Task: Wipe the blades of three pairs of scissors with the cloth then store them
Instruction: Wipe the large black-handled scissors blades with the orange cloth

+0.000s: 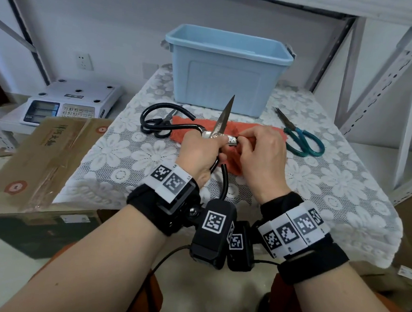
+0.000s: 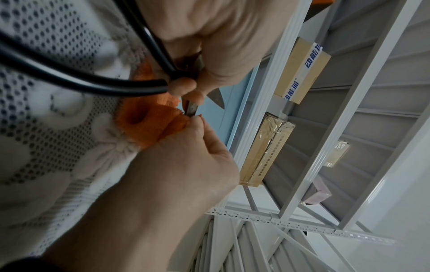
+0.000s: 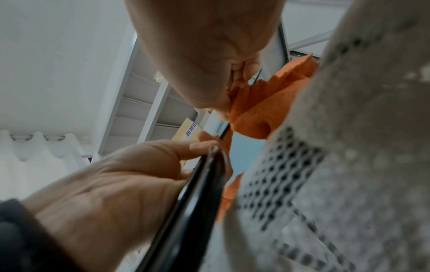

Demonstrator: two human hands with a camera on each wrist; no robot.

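Note:
My left hand (image 1: 209, 147) grips a large pair of black-handled scissors (image 1: 220, 122) at the pivot, blades spread apart. One blade points up toward the blue bin (image 1: 227, 67). The other blade runs right into the orange cloth (image 1: 241, 130), which my right hand (image 1: 255, 143) pinches around it. In the left wrist view the black handles (image 2: 97, 82) loop left and the cloth (image 2: 144, 125) wraps the blade (image 2: 192, 108). In the right wrist view the right hand (image 3: 209, 55) holds the cloth (image 3: 260, 110). A small black pair (image 1: 157, 125) lies at the left, a teal-handled pair (image 1: 302, 139) at the right.
The white lace-covered table (image 1: 127, 155) carries everything; the open bin stands at its back. A weighing scale (image 1: 69, 102) and a cardboard box (image 1: 42, 149) sit to the left. White metal shelf posts (image 1: 381, 78) rise at the right.

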